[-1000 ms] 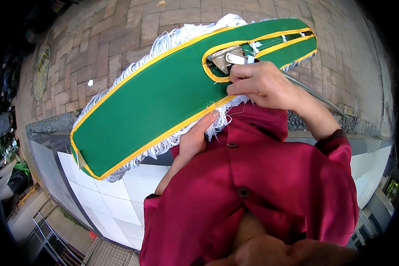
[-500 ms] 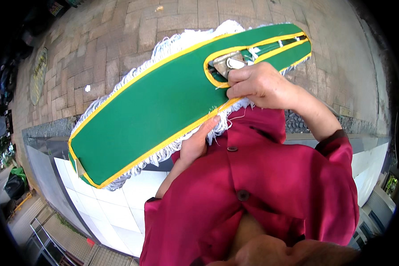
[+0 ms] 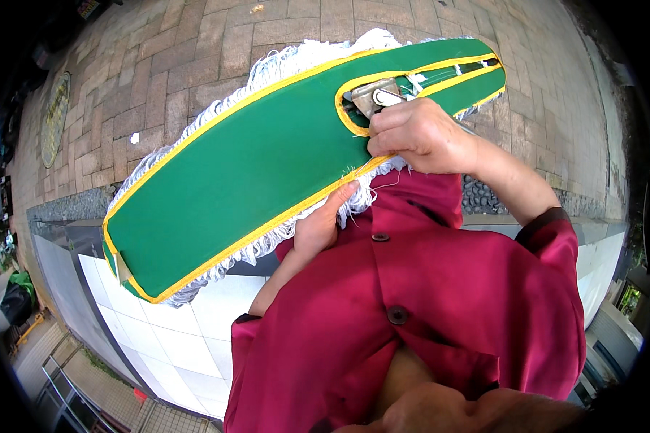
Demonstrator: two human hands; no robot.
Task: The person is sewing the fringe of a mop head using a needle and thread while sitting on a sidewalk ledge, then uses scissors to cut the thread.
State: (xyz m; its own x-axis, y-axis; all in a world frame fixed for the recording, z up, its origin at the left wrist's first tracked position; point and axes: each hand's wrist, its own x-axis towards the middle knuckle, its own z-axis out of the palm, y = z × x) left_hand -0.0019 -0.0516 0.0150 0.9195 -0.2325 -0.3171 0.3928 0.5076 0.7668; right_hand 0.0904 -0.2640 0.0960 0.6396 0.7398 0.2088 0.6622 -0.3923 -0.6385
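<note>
A long dust mop head (image 3: 231, 177) with green backing, yellow trim and white string fringe lies slantwise in front of me, backing side up. My left hand (image 3: 318, 226) grips its near edge, thumb on the rim and the other fingers hidden underneath. Toward its right end a yellow-edged slot shows a metal bracket (image 3: 366, 97) with a pale lever, white ties and part of a frame inside. My right hand (image 3: 427, 137) is closed in a pinch on the backing at the slot's near edge, right beside the bracket; its fingertips are partly hidden.
Brick paving (image 3: 195, 43) spreads out beyond the mop head, with an oval cover (image 3: 55, 119) at the left. Below the mop are white tiles (image 3: 184, 346) with a dark stone border. A metal railing (image 3: 72, 390) stands at lower left, near a dark green bag (image 3: 18, 299).
The mop head has shifted slightly left at its left end, both hands keeping their hold. My right hand has turned a little at the slot, and the pale lever sits at a slightly different angle.
</note>
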